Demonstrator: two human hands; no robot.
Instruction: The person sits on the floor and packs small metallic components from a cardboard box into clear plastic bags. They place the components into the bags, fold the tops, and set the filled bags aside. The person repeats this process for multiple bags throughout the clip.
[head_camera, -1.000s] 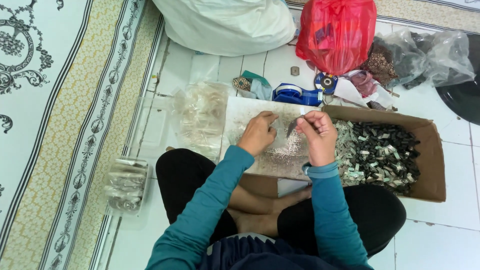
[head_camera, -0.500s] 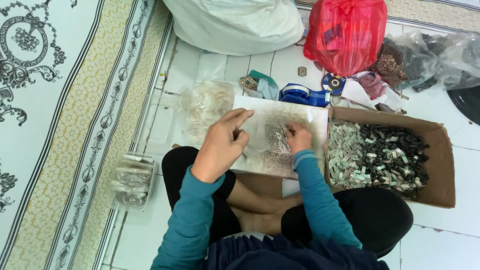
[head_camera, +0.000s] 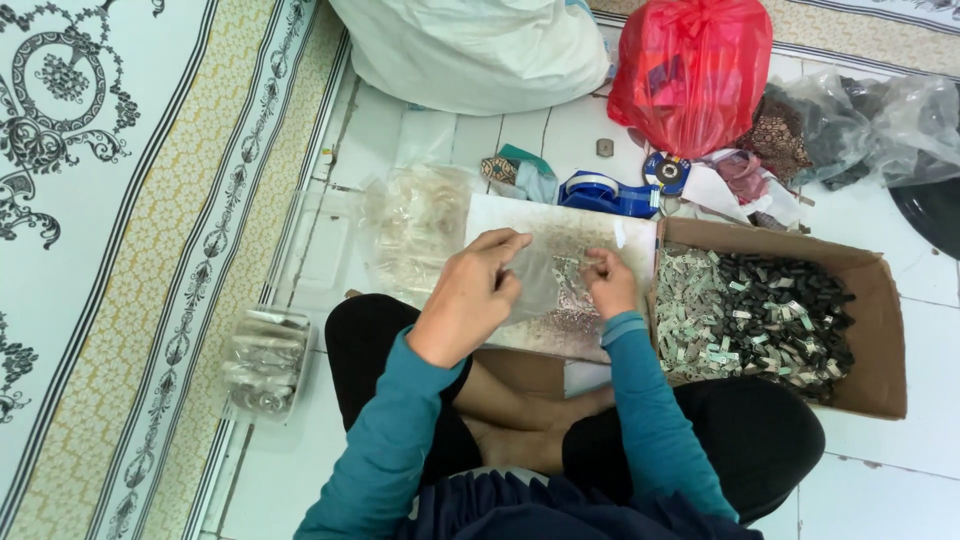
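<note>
Place: a home used for piecework, done seated on the floor.
Floor: white tiles (head_camera: 880, 500), with a patterned cream and gold carpet (head_camera: 120, 250) alongside.
Stock: a cardboard box (head_camera: 880, 330) of small dark parts, and stacks of clear plastic bags (head_camera: 262, 360).
Supplies: a blue tape dispenser (head_camera: 605, 193), a red plastic bag (head_camera: 690, 70) and a white sack (head_camera: 470, 45) (all set straight on the tiles).

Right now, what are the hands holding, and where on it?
Both hold one small clear plastic bag: the left hand at its left edge, the right hand at its right edge.
</note>
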